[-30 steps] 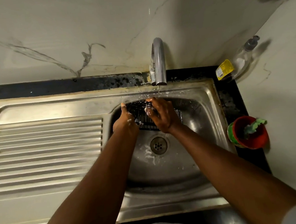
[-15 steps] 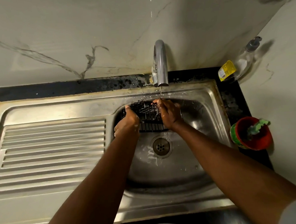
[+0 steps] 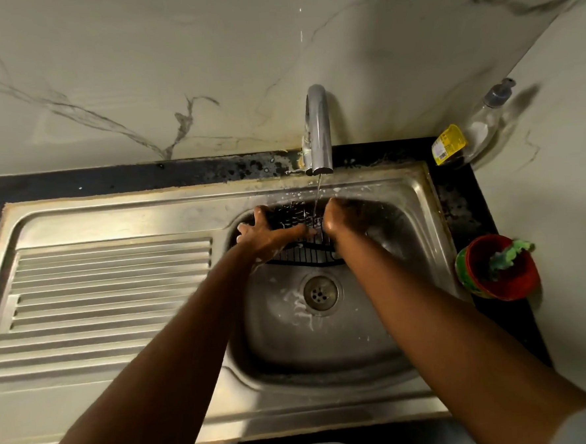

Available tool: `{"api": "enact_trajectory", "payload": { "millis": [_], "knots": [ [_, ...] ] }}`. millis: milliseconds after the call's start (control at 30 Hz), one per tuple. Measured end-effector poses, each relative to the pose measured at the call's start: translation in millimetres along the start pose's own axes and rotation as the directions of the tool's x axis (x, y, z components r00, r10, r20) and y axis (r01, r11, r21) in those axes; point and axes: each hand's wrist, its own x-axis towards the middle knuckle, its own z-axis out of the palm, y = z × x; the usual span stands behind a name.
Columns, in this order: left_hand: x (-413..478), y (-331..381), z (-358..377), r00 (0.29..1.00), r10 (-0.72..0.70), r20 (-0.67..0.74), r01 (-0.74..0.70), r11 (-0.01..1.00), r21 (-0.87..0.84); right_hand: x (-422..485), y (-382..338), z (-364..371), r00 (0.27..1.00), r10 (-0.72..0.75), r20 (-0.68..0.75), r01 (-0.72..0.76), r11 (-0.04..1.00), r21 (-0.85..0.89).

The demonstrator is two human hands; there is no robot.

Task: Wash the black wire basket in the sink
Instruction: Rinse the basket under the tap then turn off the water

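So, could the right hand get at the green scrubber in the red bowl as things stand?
Probably yes. The right hand is gripping the black wire basket, but the red bowl with the green scrubber stands uncovered on the counter beside the sink, with nothing between.

basket (image 3: 307, 253) in sink (image 3: 327, 353), under tap (image 3: 319, 127)

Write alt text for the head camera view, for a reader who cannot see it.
Two hands hold a black wire basket under a stream from the tap, over a steel sink: the left hand lies spread across it, the right hand grips its right side. A red cup and soap bottle stand at right.
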Motion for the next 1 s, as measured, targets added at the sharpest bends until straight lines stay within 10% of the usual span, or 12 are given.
{"api": "enact_trajectory", "payload": {
  "millis": [200, 367, 500, 700, 1000],
  "knots": [
    [-3.6, -19.2, -1.0, 0.995, -0.074, -0.067, 0.064, 0.988, -0.140, -45.3, -25.2, 0.6, 0.984, -0.112, 0.142, 0.153, 0.935, -0.319],
    [1.6, -22.3, -1.9, 0.994, -0.067, -0.090, 0.053, 0.987, -0.151, -80.5, -14.9, -8.2, 0.735, -0.652, 0.189, 0.652, 0.755, 0.071],
    [-2.3, -13.8, -0.8, 0.997, -0.020, -0.076, 0.012, 0.995, -0.103, -77.2, 13.4, -11.2, 0.673, -0.720, 0.166, 0.732, 0.681, -0.015],
    [4.8, -9.3, 0.0, 0.992, -0.080, -0.093, 0.061, 0.979, -0.196, -50.3, -3.1, -12.6, 0.969, -0.192, 0.156, 0.224, 0.948, -0.228],
    [7.5, -25.0, 1.7, 0.997, -0.052, -0.051, 0.041, 0.981, -0.188, -22.6, -2.6, -19.0, 0.988, 0.119, 0.095, -0.109, 0.989, -0.103]
  ]
}}
